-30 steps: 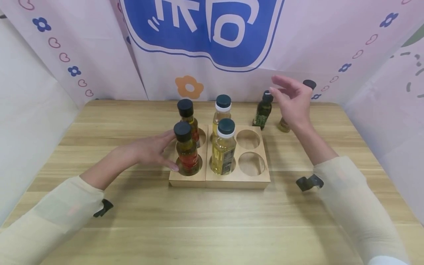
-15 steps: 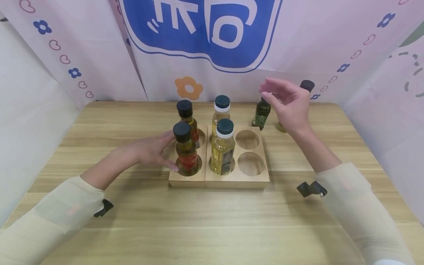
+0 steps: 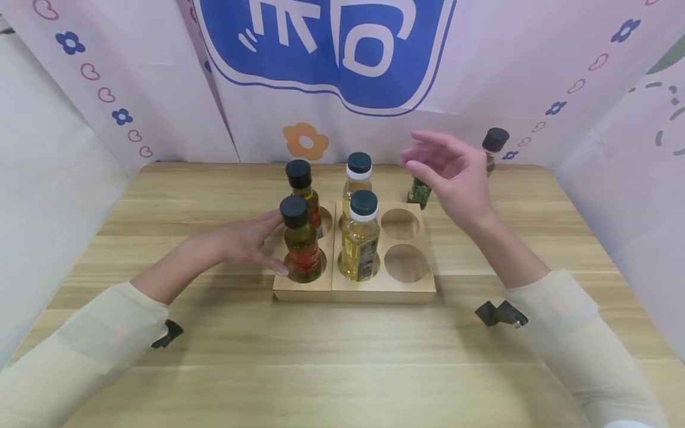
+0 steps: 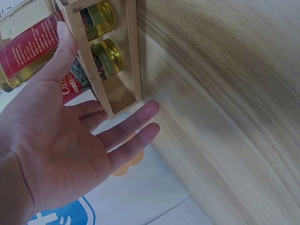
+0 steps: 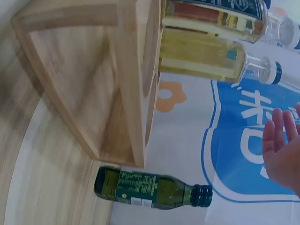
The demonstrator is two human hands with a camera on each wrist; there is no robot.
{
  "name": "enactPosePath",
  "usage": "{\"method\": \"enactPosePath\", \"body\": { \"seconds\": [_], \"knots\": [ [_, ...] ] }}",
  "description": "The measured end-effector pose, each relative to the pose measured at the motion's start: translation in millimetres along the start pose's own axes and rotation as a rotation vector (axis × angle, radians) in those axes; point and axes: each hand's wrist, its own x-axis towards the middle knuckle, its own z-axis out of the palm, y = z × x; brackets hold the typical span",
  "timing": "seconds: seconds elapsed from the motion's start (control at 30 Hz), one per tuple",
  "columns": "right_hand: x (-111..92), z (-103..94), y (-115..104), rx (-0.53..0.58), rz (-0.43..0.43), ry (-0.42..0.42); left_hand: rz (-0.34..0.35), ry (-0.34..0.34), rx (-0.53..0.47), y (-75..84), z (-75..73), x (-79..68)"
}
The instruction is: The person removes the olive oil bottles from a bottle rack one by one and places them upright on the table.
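My left hand point(image 3: 243, 241) is at the left side of a wooden bottle rack point(image 3: 382, 292), fingers spread. In the left wrist view its thumb overlaps a red-labelled oil bottle point(image 4: 30, 54). Two such black-capped bottles fill the rack's left column, a front one point(image 3: 304, 252) and a back one point(image 3: 299, 175). My right hand point(image 3: 455, 181), fingers loosely bent, is raised over a small dark green bottle point(image 3: 419, 193) behind the rack, hiding its cap. The right wrist view shows that green bottle point(image 5: 150, 190) upright, apart from the right hand point(image 5: 283, 159).
Two pale yellow oil bottles with dark green caps, front point(image 3: 360, 249) and back point(image 3: 357, 181), stand in the rack's middle column. Two round holes point(image 3: 407, 263) lie to their right. Another black-capped bottle point(image 3: 496, 140) is partly hidden behind the right hand. A printed cloth point(image 3: 257, 119) hangs behind the table.
My right hand has moved left and slightly down, now covering the green bottle's top and exposing more of the far right bottle's neck. The left hand stays put.
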Motion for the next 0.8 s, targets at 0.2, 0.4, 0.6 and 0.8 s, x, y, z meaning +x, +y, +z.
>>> {"method": "enactPosePath", "body": {
  "seconds": [0.2,0.4,0.6,0.8],
  "knots": [
    [-4.3,5.6,-1.9,0.025,0.012,-0.062,-0.043,-0.014,0.035,-0.1,1.0,-0.6],
    [-5.8,11.2,-5.8,0.025,-0.02,-0.114,-0.054,-0.005,0.053,1.1,0.1,-2.2],
    [-7.4,14.3,-10.2,0.031,-0.06,-0.157,-0.026,0.001,0.035,0.6,-0.3,-0.8],
    [-8.6,15.7,-15.0,0.076,-0.063,-0.183,-0.007,-0.002,0.04,-0.6,-0.7,0.4]
  ]
}}
